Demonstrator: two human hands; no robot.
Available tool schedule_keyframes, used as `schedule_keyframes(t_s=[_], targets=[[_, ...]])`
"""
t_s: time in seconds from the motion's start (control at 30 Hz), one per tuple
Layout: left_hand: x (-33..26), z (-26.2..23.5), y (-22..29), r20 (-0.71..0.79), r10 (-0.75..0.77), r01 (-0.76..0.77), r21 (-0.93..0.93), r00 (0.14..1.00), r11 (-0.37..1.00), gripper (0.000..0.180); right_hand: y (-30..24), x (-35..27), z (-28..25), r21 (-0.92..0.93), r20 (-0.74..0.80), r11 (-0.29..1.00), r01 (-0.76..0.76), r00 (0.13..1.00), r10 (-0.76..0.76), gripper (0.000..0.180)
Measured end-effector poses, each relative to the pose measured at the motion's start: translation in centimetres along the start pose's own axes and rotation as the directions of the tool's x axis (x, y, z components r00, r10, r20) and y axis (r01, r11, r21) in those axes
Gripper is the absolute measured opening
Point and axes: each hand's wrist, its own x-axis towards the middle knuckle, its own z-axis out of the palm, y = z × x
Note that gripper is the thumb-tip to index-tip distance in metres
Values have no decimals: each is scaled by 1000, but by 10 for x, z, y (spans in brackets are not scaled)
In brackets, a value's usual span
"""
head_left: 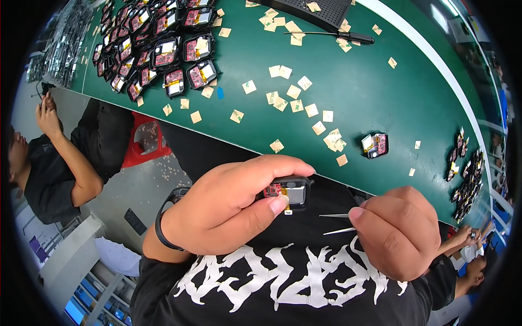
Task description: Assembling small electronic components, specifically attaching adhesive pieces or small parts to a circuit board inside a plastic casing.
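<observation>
My left hand is closed around a small black device housing, its thumb pressing near the red circuit board inside. A silver block and a strip of yellow film show in the housing, and a small white-tipped tab sticks out below its edge. In my right hand is a pair of metal tweezers, pinched between thumb and fingers. Their two tips point left toward the housing, apart from each other and from it. Another opened housing lies on the green table, beyond my right hand.
Many similar housings are piled at the far left. Square paper liners lie scattered over the table. A screwdriver rests by a black tray at the back. Small electronic parts are heaped at right. Other people sit at both sides.
</observation>
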Motion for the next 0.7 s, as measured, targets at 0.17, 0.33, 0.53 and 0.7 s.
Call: schedule_keyframes(t_s=[0.17, 0.33, 0.53, 0.7], targets=[[-4, 1, 2, -17, 14, -17, -199, 1000, 980, 50, 1, -4, 0, 4, -12, 998, -65, 998, 65, 33], [-4, 0, 1, -19, 131, -130, 41, 991, 991, 51, 9, -15, -8, -55, 35, 957, -284, 958, 286, 32], [-5, -3, 1, -79, 187, -178, 110, 979, 978, 49, 18, -34, -9, -157, -39, 747, -646, 760, 649, 41], [-1, -18, 1, -256, 72, -33, 152, 964, 988, 33, 21, -41, 1, -223, -44, 525, -821, 547, 836, 78]])
